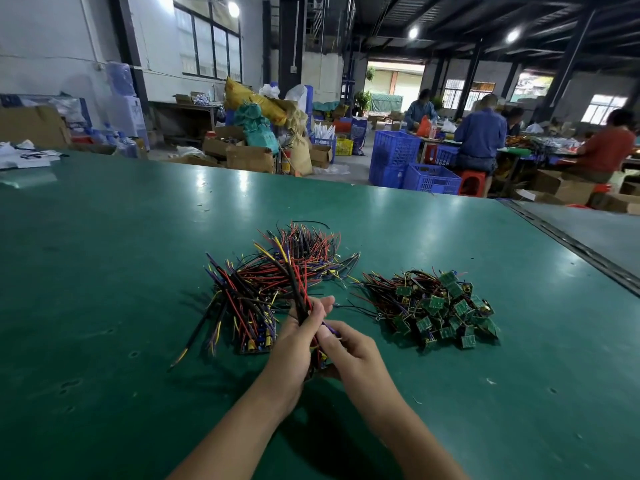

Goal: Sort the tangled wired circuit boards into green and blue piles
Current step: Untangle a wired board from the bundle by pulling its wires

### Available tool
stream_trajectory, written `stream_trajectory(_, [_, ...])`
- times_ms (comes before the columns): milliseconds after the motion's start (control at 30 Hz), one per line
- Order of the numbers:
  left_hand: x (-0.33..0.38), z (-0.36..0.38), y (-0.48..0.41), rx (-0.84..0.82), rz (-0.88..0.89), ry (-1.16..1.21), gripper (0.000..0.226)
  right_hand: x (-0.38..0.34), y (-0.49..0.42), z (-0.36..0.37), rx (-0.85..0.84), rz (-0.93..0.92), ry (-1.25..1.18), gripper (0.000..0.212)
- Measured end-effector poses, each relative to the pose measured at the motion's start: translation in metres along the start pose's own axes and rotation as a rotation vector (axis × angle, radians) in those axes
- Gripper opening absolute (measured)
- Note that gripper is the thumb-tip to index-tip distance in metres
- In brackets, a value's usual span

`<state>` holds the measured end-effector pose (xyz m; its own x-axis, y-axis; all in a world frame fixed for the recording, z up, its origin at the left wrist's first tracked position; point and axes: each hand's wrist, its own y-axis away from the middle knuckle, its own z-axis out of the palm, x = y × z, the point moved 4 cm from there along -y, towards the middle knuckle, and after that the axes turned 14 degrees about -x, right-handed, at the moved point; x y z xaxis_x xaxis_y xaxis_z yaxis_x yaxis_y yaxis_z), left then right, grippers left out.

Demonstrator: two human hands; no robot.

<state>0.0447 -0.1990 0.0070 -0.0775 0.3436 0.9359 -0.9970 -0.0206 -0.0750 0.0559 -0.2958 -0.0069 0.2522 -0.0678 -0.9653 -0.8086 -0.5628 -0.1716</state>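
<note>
A tangled heap of red, black, yellow and purple wires [277, 271] lies mid-table, with dark blue boards [254, 344] at its near edge. To the right sits a pile of small green boards [446, 313] with short wires. My left hand [294, 341] grips a bundle of wires [298, 289] that rises out of the fist toward the heap. My right hand [349, 355] pinches the same bundle lower down, by a purple wire. A board at the bundle's bottom end is mostly hidden between my hands.
The green table [138, 254] stretches wide on all sides; a metal seam [568, 244] runs along its right side. White papers [24, 157] lie at the far left. Beyond the far edge stand blue crates [412, 168], cardboard boxes and seated people.
</note>
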Motion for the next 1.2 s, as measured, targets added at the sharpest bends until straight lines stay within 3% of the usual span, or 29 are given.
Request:
stream_trajectory(200, [-0.004, -0.007, -0.001, 0.009, -0.049, -0.002, 0.028, 0.001, 0.001, -0.003, 0.162, -0.094, 0.106, 0.046])
stream_trajectory(300, [-0.008, -0.01, -0.004, -0.003, -0.107, 0.165, 0.034, -0.002, 0.002, -0.001, 0.089, -0.108, 0.113, 0.035])
stream_trajectory(433, [-0.01, -0.02, -0.006, 0.02, -0.155, 0.308, 0.039, -0.006, 0.004, 0.008, -0.041, -0.115, 0.315, 0.059])
stream_trajectory(533, [-0.013, -0.021, -0.009, -0.052, -0.202, 0.365, 0.039, -0.01, 0.004, 0.008, 0.009, -0.164, 0.427, 0.057])
stream_trajectory(733, [-0.015, -0.018, -0.014, -0.103, -0.144, 0.392, 0.036, -0.002, 0.003, 0.017, -0.001, -0.169, 0.053, 0.063])
stream_trajectory(900, [-0.016, -0.022, -0.017, -0.038, -0.12, 0.37, 0.037, -0.003, 0.002, 0.019, 0.05, -0.209, -0.034, 0.035])
stream_trajectory(1100, [-0.011, -0.029, -0.016, 0.148, -0.051, 0.231, 0.037, -0.002, 0.0, 0.024, -0.063, -0.191, -0.138, 0.037])
stream_trajectory(1200, [-0.01, -0.03, -0.015, 0.209, -0.013, 0.189, 0.037, -0.001, -0.001, 0.025, -0.059, -0.157, -0.056, 0.036])
